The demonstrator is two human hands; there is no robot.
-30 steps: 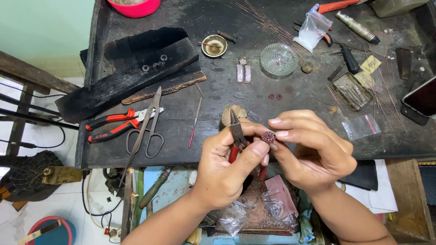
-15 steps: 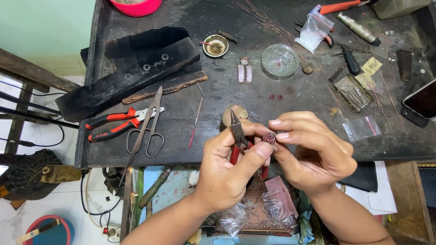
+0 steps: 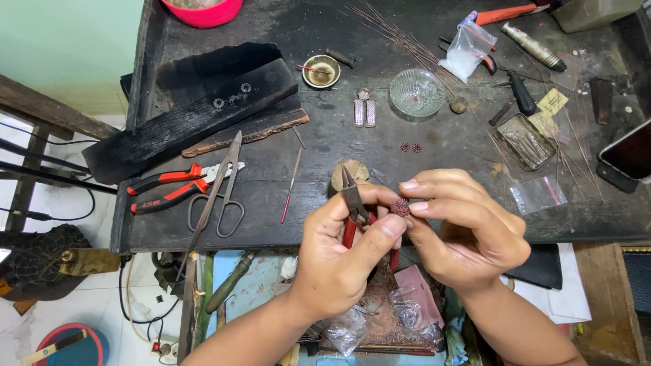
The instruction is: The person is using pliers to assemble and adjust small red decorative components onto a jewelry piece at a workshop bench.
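Counter front edge: open lane, clutter on both flanks.
Bare strip runs ahead of both hands toward glass dish. Left blocked by scissors and red pliers; right by metal tray and phone.

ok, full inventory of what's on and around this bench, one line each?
small round piece: 1, dark red, pinched in right fingertips
pliers: 1, red handles, in left hand
red-handled cutters: 1, bench left
scissors: 1, steel, beside cutters
black wooden block: 1, upper left
glass dish: 1, clear, top centre
brass cup: 1, left of dish
thin wires: bundle, coppery, top
metal tin: 1, right
phone: 1, right edge
pink bowl: 1, top edge
left hand: 1
right hand: 1
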